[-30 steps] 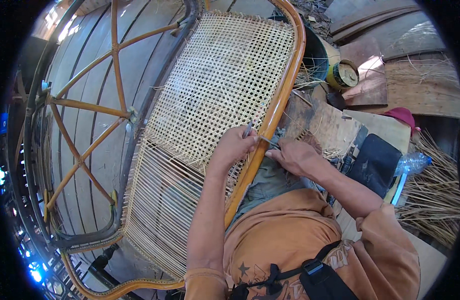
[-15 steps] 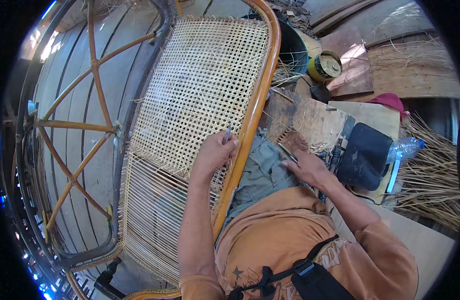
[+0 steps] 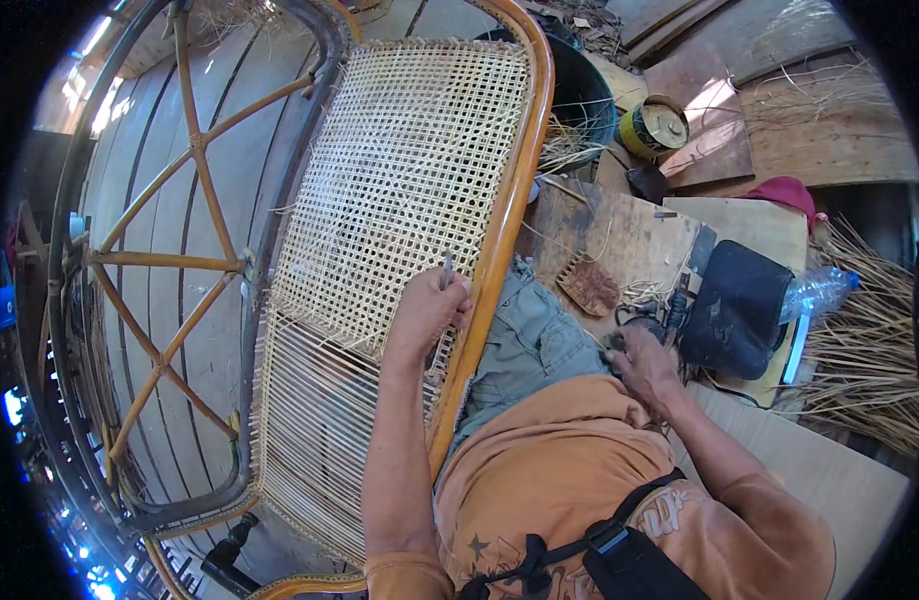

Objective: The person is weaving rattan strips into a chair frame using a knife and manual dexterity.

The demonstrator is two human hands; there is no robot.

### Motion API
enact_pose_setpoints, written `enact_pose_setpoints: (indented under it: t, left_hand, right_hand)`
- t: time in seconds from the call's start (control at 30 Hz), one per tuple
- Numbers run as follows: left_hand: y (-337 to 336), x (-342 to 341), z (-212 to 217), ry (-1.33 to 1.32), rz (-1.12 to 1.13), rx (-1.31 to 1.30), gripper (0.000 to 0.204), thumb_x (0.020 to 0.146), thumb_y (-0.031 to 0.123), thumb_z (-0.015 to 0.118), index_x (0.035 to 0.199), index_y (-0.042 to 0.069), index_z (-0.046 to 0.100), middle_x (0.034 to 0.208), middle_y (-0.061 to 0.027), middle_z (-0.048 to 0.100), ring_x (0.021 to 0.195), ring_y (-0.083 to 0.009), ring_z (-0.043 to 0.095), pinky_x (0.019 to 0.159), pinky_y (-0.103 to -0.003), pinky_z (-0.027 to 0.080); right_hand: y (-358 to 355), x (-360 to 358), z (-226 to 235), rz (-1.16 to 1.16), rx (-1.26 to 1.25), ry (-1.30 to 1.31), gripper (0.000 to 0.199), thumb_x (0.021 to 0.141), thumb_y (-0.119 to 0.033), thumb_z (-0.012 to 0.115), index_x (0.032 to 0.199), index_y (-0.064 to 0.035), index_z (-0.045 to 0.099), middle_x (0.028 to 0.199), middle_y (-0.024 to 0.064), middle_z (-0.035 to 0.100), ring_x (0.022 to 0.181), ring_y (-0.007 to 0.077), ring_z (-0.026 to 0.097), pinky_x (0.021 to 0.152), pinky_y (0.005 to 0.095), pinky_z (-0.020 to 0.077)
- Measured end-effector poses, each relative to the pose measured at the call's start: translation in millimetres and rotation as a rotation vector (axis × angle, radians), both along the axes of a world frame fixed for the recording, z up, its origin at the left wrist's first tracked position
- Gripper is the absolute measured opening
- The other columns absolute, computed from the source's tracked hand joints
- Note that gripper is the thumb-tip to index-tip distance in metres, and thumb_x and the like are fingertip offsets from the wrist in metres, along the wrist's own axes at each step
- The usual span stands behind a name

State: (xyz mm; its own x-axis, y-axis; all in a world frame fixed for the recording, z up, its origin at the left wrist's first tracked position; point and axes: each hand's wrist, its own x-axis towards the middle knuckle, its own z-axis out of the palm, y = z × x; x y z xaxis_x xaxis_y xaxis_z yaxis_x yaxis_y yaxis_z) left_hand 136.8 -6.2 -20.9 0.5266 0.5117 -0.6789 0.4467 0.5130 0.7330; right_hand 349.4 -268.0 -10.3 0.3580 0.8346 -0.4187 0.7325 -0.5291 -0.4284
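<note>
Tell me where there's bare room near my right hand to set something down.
Bare patches: the pale board below the right hand, and the wooden board between the chair rim and black pouch. Around the right hand it is crowded.

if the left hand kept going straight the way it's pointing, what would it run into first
Most likely the woven cane panel. The left hand rests at the rattan frame rail, holding a thin metal tool that points up along the weave. Depth is unclear, so it might instead graze the rail.

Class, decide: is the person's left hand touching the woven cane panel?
Touching. The head view shows the left hand resting on the woven cane panel, no gap visible, fingers holding a thin tool.
</note>
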Motion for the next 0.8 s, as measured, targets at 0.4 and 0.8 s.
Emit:
enact_pose_setpoints:
  t: [0.4, 0.8]
  left_hand:
    - [-6, -2, 4, 0.032, -0.005, 0.09, 0.013, 0.087, 0.014, 0.055, 0.082, 0.001, 0.056, 0.066, -0.0021, 0.055, 0.054, -0.0086, 0.052, 0.05, -0.022, 0.044]
    - [-6, -6, 4, 0.017, -0.073, 0.109, 0.012, 0.089, 0.011, 0.052, 0.086, 0.001, 0.054, 0.068, -0.0023, 0.054, 0.054, -0.0082, 0.05, 0.051, -0.023, 0.044]
  right_hand:
    - [190, 68, -87, 0.017, 0.421, -0.299, 0.017, 0.084, -0.01, 0.052, 0.099, -0.0082, 0.059, 0.089, 0.015, 0.059, 0.088, 0.0354, 0.056, 0.074, 0.0423, 0.0465]
    - [125, 34, -11, -0.069, 0.331, -0.001, 0.015, 0.087, -0.014, 0.055, 0.097, -0.0031, 0.054, 0.088, 0.0189, 0.058, 0.081, 0.034, 0.059, 0.069, 0.0432, 0.0461]
